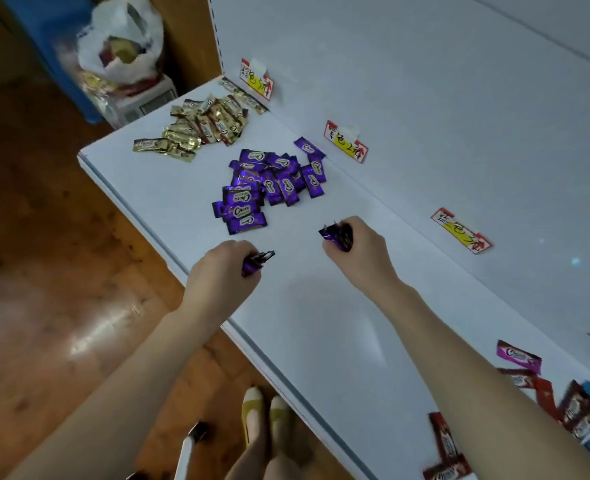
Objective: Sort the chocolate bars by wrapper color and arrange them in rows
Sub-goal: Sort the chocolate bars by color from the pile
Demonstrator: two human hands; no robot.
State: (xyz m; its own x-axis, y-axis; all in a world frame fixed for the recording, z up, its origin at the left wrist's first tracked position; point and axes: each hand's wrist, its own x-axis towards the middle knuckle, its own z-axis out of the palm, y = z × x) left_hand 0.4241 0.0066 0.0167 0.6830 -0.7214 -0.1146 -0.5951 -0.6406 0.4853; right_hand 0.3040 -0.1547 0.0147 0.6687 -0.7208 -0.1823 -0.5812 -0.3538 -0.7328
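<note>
A loose pile of purple chocolate bars (269,183) lies in the middle of the white shelf (321,323). Farther back left is a pile of gold bars (200,128). My left hand (220,275) grips purple bars (256,261) above the shelf's front edge. My right hand (359,247) grips more purple bars (336,235) just right of the purple pile. Mixed bars in red, pink, brown and blue (570,407) lie at the lower right, partly hidden by my right forearm.
Three red-and-yellow handwritten labels (256,79), (346,142), (461,231) are taped to the shelf's back wall. A plastic bag of sweets (120,46) sits on a scale beyond the shelf's left end. The wooden floor and my yellow shoes (265,417) show below.
</note>
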